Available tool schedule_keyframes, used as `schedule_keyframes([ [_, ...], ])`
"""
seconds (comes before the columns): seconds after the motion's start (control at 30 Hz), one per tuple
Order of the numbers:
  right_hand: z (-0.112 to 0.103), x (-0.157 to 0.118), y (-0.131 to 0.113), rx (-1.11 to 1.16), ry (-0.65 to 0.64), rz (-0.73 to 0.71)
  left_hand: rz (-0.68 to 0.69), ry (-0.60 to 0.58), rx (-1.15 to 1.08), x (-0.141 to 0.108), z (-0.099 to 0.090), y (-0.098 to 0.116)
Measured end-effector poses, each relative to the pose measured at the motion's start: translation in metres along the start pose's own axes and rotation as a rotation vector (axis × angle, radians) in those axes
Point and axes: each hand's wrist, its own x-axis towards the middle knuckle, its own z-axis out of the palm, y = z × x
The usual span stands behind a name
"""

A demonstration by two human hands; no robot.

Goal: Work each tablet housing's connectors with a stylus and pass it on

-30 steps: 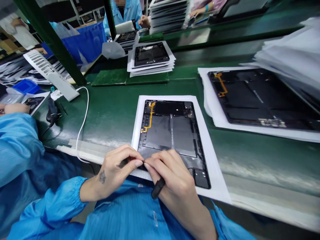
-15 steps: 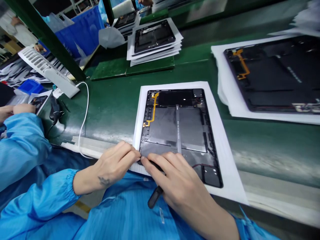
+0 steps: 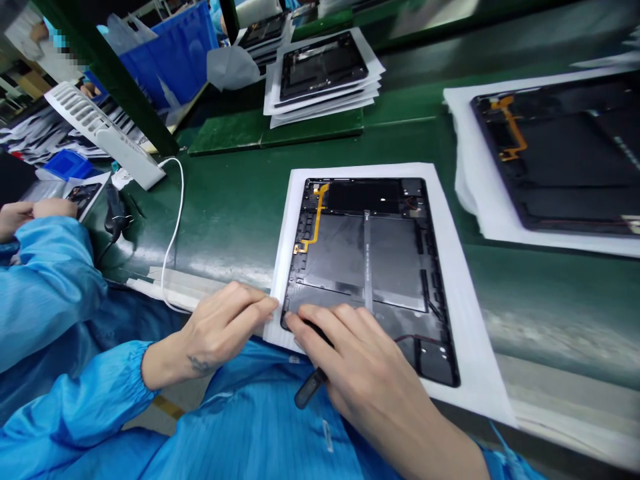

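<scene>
An opened tablet housing (image 3: 345,267), black inside with an orange flex cable (image 3: 319,220), lies on a white sheet (image 3: 473,333) in front of me. My left hand (image 3: 223,327) is just off the housing's near left corner, thumb and fingers pressed together over the sheet's edge. Whether anything is between those fingertips is hidden. My right hand (image 3: 357,357) rests over the housing's near edge, its fingertips by the same corner. A slim black tool (image 3: 311,388) is gripped in it, the dark rounded end sticking out below the palm; its tip is hidden.
Another tablet housing (image 3: 555,167) lies on white sheets to the right. Behind is a stack of housings and sheets (image 3: 325,73). A white fan-like device (image 3: 105,133) with a white cable (image 3: 176,227) stands left, near a green post. A co-worker's sleeve (image 3: 47,280) is at far left.
My left fingertips have drawn slightly left, away from the housing's corner. My right hand stays at the near edge with the black tool. The whole view has shifted slightly.
</scene>
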Motion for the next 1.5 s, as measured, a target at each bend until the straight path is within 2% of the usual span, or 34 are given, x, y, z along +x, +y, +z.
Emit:
schedule_keyframes([
  [0.13, 0.003, -0.001, 0.001, -0.028, -0.003, -0.017, 0.054, 0.0, 0.0, -0.008, 0.002, 0.001],
  [0.3, 0.002, -0.002, 0.002, -0.028, -0.019, -0.015, 0.152, -0.037, 0.068, -0.006, 0.001, 0.001],
  [0.43, -0.014, -0.001, 0.007, 0.119, -0.054, 0.046, 0.244, -0.054, 0.19, -0.002, 0.001, 0.001],
  [0.53, -0.03, 0.005, 0.014, 0.059, -0.091, 0.034, 0.277, -0.064, 0.25, -0.001, 0.005, 0.003],
  [0.6, -0.038, 0.007, 0.019, -0.05, -0.102, -0.031, 0.246, -0.048, 0.208, -0.001, 0.009, 0.005],
  [0.67, -0.044, 0.007, 0.022, -0.111, -0.105, -0.077, 0.151, -0.038, 0.076, 0.001, 0.014, 0.007],
  [0.77, -0.049, 0.0, 0.024, -0.076, -0.167, -0.057, -0.019, -0.043, -0.14, 0.006, 0.02, 0.006],
  [0.83, -0.049, -0.005, 0.023, -0.048, -0.211, -0.039, -0.073, -0.094, -0.225, 0.009, 0.023, 0.002],
  [0.97, -0.042, -0.013, 0.018, -0.081, -0.197, 0.017, -0.064, -0.181, -0.335, 0.013, 0.029, -0.008],
  [1.07, -0.037, -0.016, 0.015, -0.131, -0.188, 0.069, -0.06, -0.169, -0.337, 0.014, 0.031, -0.008],
  [1.27, -0.036, -0.012, 0.013, -0.188, -0.19, -0.023, -0.05, -0.161, -0.271, 0.013, 0.03, -0.003],
  [1.5, -0.038, -0.009, 0.011, -0.221, -0.24, -0.022, -0.01, -0.089, -0.247, 0.01, 0.04, -0.006],
])
